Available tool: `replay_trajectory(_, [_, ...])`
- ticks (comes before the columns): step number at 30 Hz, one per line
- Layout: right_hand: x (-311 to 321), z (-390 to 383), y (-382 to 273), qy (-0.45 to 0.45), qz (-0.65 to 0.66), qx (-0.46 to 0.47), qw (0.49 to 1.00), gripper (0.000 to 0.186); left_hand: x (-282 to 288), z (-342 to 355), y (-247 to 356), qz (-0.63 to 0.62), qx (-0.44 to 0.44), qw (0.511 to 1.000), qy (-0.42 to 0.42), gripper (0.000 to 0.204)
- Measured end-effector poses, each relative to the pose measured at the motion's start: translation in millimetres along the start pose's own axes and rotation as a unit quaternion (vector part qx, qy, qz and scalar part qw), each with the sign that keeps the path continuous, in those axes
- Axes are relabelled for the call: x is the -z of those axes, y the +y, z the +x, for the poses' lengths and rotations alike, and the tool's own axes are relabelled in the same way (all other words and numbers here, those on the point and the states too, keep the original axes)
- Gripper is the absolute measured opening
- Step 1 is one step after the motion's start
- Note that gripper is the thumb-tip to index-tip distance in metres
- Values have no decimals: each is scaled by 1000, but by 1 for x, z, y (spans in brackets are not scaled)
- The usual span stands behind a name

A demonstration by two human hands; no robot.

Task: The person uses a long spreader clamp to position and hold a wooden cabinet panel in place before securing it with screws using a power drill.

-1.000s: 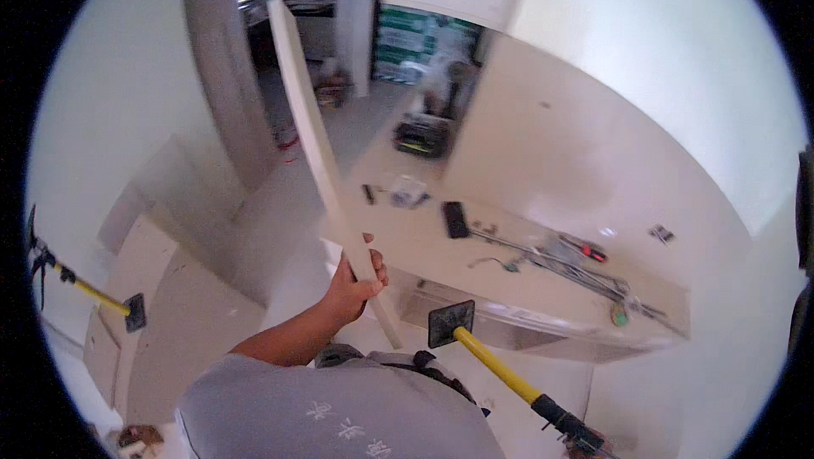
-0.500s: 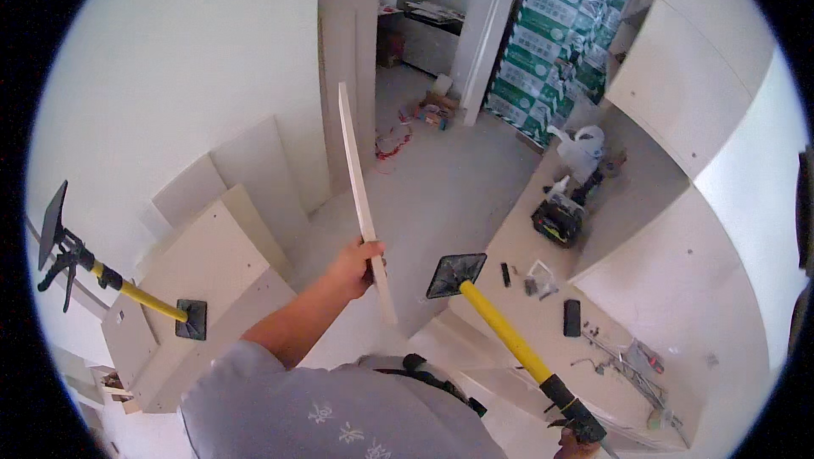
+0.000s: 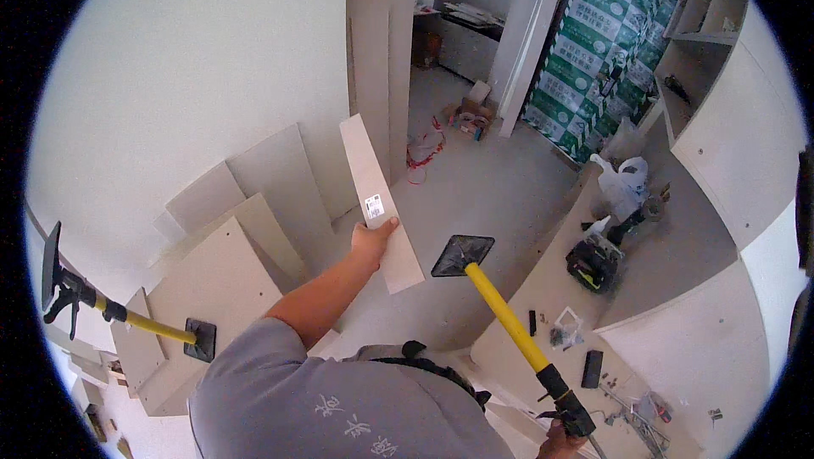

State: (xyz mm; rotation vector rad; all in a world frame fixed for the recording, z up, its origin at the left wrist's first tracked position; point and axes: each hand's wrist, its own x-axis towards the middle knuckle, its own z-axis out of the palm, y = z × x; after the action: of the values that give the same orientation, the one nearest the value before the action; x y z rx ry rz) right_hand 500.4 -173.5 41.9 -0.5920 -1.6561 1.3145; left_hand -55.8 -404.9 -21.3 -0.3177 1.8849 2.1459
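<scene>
My left hand (image 3: 376, 243) is closed round a narrow beige board (image 3: 360, 162), with the thumb lying on its broad face. A small white label is stuck just above the thumb. The board slants upright in front of me. Low on the right, my right hand (image 3: 561, 442) grips a yellow telescopic support pole (image 3: 510, 316) at its black handle, partly cut off by the picture's lower edge. This pole slopes up and away to a square black pad (image 3: 463, 255), which stands apart from the board.
At the left, a second yellow support pole (image 3: 161, 328) rests by a beige cabinet panel (image 3: 222, 277); more panels (image 3: 280, 166) lean on the wall. To the right, a counter holds a black power tool (image 3: 593, 262), a plastic bag (image 3: 623, 183), a black case (image 3: 592, 369) and small hardware.
My left hand has turned the board from its narrow edge to its broad face, bringing the label into view. The held pole's pad sits slightly higher in the picture. My view has shifted left.
</scene>
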Motion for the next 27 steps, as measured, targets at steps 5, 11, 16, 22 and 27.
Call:
replay_trajectory(5, [-42, 29, 52, 97, 13, -69, 993, 44, -31, 42, 12, 13, -22, 999, 28, 59])
replay_trajectory(11, [-78, 90, 71, 1, 106, -83, 991, 30, -39, 162, -4, 41, -7, 996, 79, 60])
replay_trajectory(16, [-103, 117, 100, -78, 17, -33, 996, 36, -40, 237, -7, 76, -1, 983, 166, 70])
replay_trajectory(22, [-197, 155, 88, -7, 60, -123, 991, 37, -38, 310, -19, -46, -29, 986, 157, 66])
replay_trajectory(27, [-233, 164, 117, 111, 53, -223, 967, 43, -50, 309, 34, -4, 25, 984, 176, 66])
